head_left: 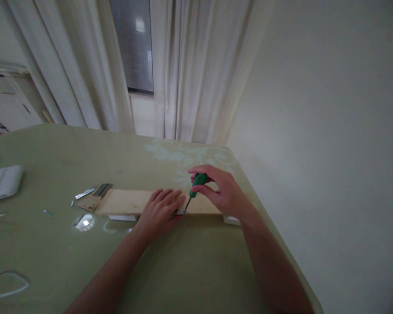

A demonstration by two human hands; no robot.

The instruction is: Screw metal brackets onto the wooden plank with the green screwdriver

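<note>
Centre frame: right hand (pixel 224 192) grips green screwdriver (pixel 198 180), tip on bracket (pixel 180 212); left hand (pixel 160 211) spread flat, pinning board (pixel 127 201). Best keep shaft square.

Position: worn on the person's head, above the near edge of the green table (pixel 199 270).
Direction: forward and down, across the table toward the curtains (pixel 190 65) and the window (pixel 134 43).
Nearness: arm's reach. The left hand (pixel 159 213), the right hand (pixel 224 192) and the screwdriver (pixel 196 183) sit mid-frame.
Right side: a bare wall (pixel 330 131).
</note>
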